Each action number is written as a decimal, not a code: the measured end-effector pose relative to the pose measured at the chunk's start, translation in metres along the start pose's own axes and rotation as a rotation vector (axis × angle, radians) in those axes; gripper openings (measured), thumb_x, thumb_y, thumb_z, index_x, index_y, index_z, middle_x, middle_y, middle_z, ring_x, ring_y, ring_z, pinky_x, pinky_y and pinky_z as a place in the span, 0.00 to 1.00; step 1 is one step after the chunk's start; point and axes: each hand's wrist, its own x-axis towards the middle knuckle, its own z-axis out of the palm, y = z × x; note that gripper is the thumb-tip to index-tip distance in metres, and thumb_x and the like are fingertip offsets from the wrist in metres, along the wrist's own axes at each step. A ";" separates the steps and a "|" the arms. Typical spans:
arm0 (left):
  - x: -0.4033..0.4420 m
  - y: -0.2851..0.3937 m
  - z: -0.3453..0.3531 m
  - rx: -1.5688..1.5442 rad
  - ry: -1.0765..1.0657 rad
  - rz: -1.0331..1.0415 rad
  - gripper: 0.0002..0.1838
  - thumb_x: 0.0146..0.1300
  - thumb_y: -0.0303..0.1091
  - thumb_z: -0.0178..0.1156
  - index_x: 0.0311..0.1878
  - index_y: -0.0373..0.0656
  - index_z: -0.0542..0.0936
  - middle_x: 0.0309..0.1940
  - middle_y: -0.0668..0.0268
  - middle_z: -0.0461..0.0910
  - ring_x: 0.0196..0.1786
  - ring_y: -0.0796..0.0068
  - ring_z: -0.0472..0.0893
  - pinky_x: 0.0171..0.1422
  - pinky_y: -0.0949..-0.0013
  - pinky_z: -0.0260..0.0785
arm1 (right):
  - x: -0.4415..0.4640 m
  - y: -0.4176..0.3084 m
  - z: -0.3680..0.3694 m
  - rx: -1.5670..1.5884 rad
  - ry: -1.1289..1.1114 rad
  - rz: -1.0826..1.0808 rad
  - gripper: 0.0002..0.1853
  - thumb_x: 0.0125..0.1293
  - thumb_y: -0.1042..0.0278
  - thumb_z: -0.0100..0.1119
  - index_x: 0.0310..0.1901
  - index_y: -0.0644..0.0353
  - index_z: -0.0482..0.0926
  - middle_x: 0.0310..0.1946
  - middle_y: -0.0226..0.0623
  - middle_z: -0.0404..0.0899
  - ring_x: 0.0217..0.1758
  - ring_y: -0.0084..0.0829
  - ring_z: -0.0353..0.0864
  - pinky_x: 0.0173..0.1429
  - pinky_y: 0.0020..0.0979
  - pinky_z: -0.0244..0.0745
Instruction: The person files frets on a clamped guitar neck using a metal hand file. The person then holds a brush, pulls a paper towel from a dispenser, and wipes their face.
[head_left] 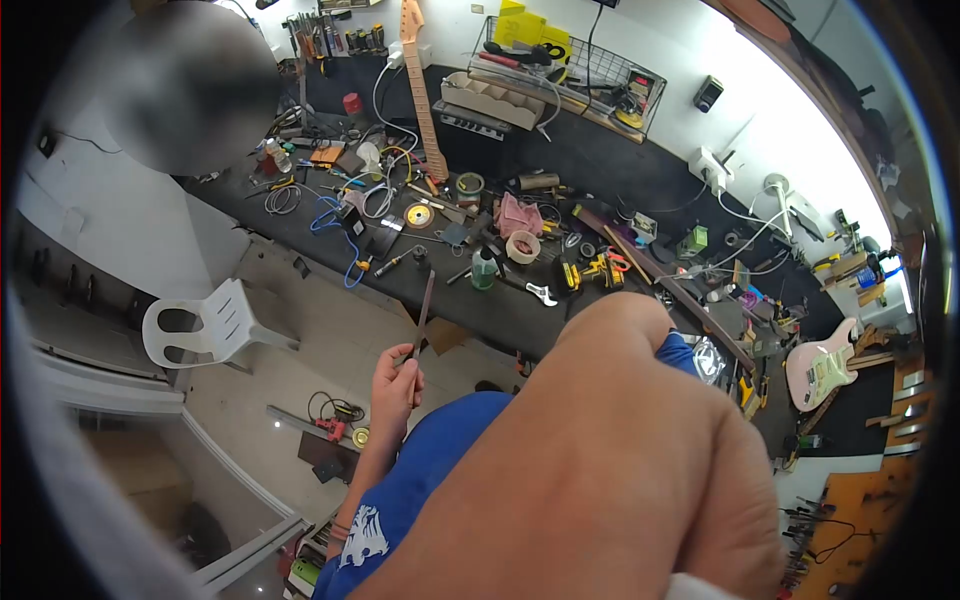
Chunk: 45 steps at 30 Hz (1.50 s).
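My left hand (398,380) is closed around the lower end of a long, thin, flat bar (427,302), greyish-brown and file-like, which points up in front of the bench edge. A large bare stretch of my right arm and hand (620,450) fills the lower right, very close to the camera, and its fingers cannot be made out. Beyond, on the dark workbench (440,295), lie an adjustable wrench (542,294), a green bottle (483,270), a yellow-black power drill (592,271), a pink cloth (519,214) and a roll of tape (522,247).
A guitar neck (424,100) leans upright at the back wall. At right sits a pale pink guitar body (822,365). Cables and small tools crowd the bench. On the floor stand a white plastic chair (215,325) and a red power tool (332,428).
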 end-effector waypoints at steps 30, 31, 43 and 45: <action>-0.029 0.030 -0.002 0.059 -0.009 -0.008 0.19 0.86 0.37 0.60 0.73 0.42 0.74 0.32 0.72 0.78 0.30 0.84 0.73 0.34 0.75 0.66 | -0.004 0.034 0.008 -0.050 0.048 -0.008 0.12 0.79 0.68 0.60 0.35 0.63 0.84 0.34 0.45 0.88 0.33 0.41 0.89 0.41 0.50 0.87; -0.029 0.031 -0.001 0.052 -0.006 -0.003 0.20 0.86 0.37 0.60 0.73 0.42 0.74 0.32 0.72 0.78 0.30 0.84 0.73 0.34 0.75 0.67 | -0.006 0.035 0.006 -0.034 0.045 -0.031 0.13 0.79 0.68 0.60 0.34 0.63 0.84 0.33 0.45 0.88 0.32 0.41 0.89 0.40 0.51 0.88; -0.027 0.026 -0.022 0.049 0.080 0.004 0.18 0.86 0.37 0.60 0.72 0.41 0.75 0.31 0.70 0.80 0.28 0.84 0.74 0.31 0.74 0.66 | -0.013 0.068 -0.045 -0.729 0.184 0.203 0.07 0.55 0.66 0.84 0.29 0.51 0.91 0.49 0.35 0.79 0.56 0.38 0.83 0.61 0.34 0.78; -0.024 0.022 -0.021 0.044 0.092 0.007 0.18 0.85 0.38 0.61 0.71 0.43 0.76 0.30 0.72 0.79 0.27 0.85 0.72 0.30 0.75 0.65 | 0.010 0.046 -0.018 -0.809 0.100 0.115 0.07 0.51 0.67 0.85 0.29 0.46 0.92 0.47 0.33 0.76 0.53 0.35 0.80 0.58 0.33 0.76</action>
